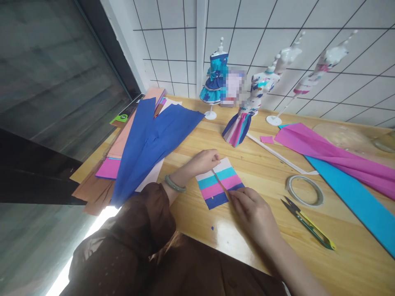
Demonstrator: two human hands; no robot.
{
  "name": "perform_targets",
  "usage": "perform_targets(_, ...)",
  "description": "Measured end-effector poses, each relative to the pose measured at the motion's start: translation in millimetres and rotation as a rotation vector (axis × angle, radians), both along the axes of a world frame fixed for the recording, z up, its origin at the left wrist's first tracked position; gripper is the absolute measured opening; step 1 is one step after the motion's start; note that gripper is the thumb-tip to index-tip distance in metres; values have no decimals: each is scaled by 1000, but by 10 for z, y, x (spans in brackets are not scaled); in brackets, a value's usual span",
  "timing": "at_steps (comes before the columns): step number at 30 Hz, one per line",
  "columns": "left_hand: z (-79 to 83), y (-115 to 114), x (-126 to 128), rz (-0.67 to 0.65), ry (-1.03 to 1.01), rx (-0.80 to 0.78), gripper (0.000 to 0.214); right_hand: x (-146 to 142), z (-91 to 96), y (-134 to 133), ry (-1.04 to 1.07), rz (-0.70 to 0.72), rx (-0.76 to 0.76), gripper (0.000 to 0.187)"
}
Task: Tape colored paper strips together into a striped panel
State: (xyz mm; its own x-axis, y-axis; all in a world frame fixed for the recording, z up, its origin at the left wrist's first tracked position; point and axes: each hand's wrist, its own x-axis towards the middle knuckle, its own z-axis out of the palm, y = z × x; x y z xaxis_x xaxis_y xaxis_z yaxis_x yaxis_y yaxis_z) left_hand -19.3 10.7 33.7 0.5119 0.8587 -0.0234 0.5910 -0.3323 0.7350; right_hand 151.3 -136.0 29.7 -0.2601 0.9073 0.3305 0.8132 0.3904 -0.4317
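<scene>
A small sheet with white, teal, pink and dark blue bands lies on the wooden table. Across its middle runs a narrow tan strip. My right hand pinches the lower end of this strip at the sheet's right side. At the sheet's far edge, the fingers of my left hand are pressed together; what they hold, if anything, is too small to make out. A tiny blue scrap lies on the table near the front edge.
To the right are thread snips, a tape roll, and pink and blue sheets. Blue material covers a stack at left. Small dress forms stand behind, one in a teal dress, one in a striped skirt.
</scene>
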Motion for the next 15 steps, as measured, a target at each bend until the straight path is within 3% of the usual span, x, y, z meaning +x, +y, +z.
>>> perform_targets(15, -214, 29, 17, -4, -78, 45, 19, 12, -133, -2, -78, 57, -5, 23)
